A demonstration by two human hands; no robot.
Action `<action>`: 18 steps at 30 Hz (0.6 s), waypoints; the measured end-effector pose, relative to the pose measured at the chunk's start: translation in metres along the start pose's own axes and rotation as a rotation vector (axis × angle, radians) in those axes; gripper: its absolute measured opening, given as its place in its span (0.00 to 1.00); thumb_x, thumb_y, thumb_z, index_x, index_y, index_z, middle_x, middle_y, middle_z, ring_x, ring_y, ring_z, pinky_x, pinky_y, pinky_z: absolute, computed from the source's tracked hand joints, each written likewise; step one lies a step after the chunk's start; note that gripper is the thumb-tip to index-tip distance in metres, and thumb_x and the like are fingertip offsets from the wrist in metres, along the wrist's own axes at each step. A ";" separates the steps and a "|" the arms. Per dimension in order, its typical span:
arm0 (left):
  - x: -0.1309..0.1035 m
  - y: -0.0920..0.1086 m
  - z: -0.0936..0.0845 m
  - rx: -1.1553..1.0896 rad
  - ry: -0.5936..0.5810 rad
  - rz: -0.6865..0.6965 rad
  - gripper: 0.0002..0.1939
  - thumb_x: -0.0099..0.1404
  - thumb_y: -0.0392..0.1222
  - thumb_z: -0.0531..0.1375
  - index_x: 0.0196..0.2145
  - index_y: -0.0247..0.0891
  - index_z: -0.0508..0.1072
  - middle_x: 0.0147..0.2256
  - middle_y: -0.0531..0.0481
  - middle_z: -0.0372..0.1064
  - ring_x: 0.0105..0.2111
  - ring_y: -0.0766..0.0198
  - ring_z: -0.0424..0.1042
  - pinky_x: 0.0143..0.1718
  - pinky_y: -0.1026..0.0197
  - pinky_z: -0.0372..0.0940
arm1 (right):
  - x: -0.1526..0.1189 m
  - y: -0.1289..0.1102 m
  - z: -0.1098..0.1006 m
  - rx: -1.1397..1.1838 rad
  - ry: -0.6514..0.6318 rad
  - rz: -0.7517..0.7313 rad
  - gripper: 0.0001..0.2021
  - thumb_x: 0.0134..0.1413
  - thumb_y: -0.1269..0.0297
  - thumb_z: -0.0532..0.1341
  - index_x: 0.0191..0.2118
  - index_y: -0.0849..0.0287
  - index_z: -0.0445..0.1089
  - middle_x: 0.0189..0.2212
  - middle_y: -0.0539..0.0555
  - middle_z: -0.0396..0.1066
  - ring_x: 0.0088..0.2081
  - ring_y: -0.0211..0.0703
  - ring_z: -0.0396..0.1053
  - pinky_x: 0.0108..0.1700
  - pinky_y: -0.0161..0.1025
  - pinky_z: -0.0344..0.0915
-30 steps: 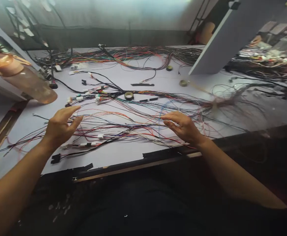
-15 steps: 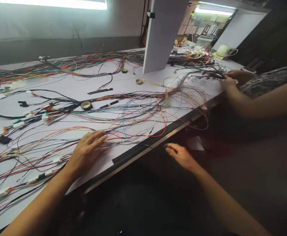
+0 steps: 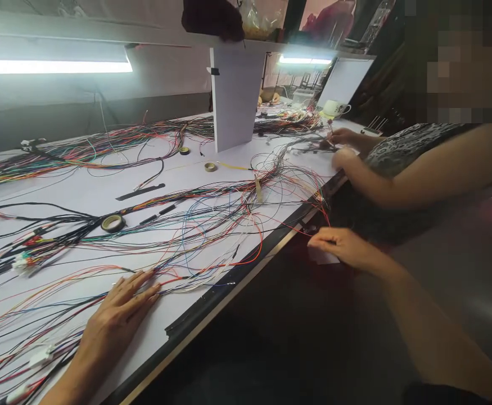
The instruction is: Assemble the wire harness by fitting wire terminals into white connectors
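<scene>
My left hand [image 3: 117, 315] lies flat over the near wires, its fingers stretched out and spread a little. Beneath and beyond its fingertips run loose thin wires [image 3: 182, 277] in red, blue, white and black. Just off the table's front edge, my right hand [image 3: 342, 247] has its fingers curled together on a loop of thin red wire [image 3: 288, 220] hanging from the bundle; the fingertips are partly hidden. Wrapped black branches of the harness [image 3: 89, 225] fan out to the left, ending in white connectors [image 3: 24, 263]. A roll of tape [image 3: 113, 223] rests on them.
A co-worker's hands [image 3: 344, 152] handle dark wires at the table's right end. An upright white panel [image 3: 234, 101] divides the table. Behind lie a long wire bundle [image 3: 123, 135], a tape roll [image 3: 210, 167], a dark flat strip [image 3: 140, 192] and a mug [image 3: 335, 108].
My view has tilted up and turned right. My right hand has reached forward and right to the hanging red wire and closed on it. The left hand stays flat on the wires.
</scene>
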State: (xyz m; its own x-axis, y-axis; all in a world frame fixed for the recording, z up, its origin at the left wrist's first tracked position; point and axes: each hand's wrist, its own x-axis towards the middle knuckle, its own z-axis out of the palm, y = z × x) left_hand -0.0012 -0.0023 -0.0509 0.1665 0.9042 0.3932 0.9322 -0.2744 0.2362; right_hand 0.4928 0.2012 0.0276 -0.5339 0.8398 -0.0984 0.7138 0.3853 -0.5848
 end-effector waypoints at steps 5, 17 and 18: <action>-0.003 -0.001 0.003 0.027 0.039 0.020 0.17 0.69 0.52 0.52 0.52 0.52 0.72 0.57 0.50 0.64 0.56 0.50 0.66 0.59 0.40 0.59 | 0.089 -0.014 -0.009 -0.465 0.165 -0.253 0.15 0.62 0.57 0.54 0.35 0.55 0.77 0.35 0.55 0.76 0.41 0.46 0.70 0.46 0.45 0.61; -0.011 -0.014 0.007 0.132 0.051 0.065 0.20 0.68 0.45 0.50 0.55 0.60 0.68 0.59 0.54 0.61 0.54 0.46 0.67 0.52 0.41 0.67 | 0.074 -0.127 0.139 -0.350 -0.031 -0.821 0.38 0.55 0.37 0.55 0.66 0.52 0.52 0.67 0.55 0.49 0.68 0.51 0.43 0.67 0.54 0.39; -0.013 -0.018 0.009 0.133 0.052 0.073 0.21 0.67 0.44 0.50 0.56 0.60 0.67 0.59 0.54 0.61 0.54 0.46 0.67 0.52 0.42 0.68 | 0.078 -0.128 0.142 -0.372 -0.057 -0.803 0.38 0.56 0.38 0.54 0.66 0.53 0.51 0.67 0.56 0.49 0.68 0.52 0.42 0.67 0.55 0.39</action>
State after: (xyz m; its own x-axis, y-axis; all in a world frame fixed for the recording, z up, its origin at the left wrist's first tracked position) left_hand -0.0172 -0.0062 -0.0684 0.2218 0.8644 0.4513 0.9532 -0.2898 0.0866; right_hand 0.2956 0.1631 -0.0203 -0.9517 0.2462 0.1835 0.2099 0.9578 -0.1963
